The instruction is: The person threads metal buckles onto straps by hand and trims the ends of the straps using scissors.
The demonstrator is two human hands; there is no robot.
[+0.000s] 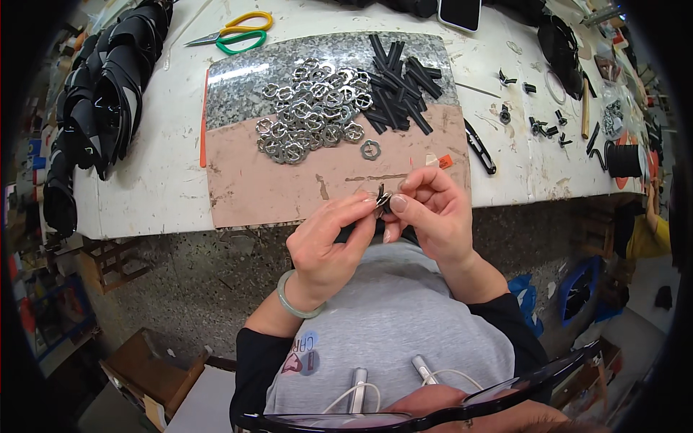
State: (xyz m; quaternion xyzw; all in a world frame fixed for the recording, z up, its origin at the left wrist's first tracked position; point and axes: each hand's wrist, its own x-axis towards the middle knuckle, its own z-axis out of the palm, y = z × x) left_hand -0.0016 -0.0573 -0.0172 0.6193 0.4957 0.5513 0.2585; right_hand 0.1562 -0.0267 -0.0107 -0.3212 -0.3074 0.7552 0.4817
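Near the table's front edge, my left hand [325, 242] pinches a small silver metal buckle [382, 202], with a bit of black strip at it. My right hand [439, 222] closes thumb and fingers on the black piece at the same spot; the fingertips partly hide both. Just beyond lies a single flower-shaped buckle [370, 149]. Behind it spreads a heap of similar silver buckles [310, 108] with centre bars. Touching the heap on its right is a pile of short black strips [401, 86].
Under the heaps lies a board [253, 191], part pinkish, part grey-speckled. Scissors [242, 32] with yellow and green handles sit far left. A black utility knife [480, 146] lies right of the board. Stacked black pieces [108, 94] line the left edge; a black cord spool [622, 159] stands right.
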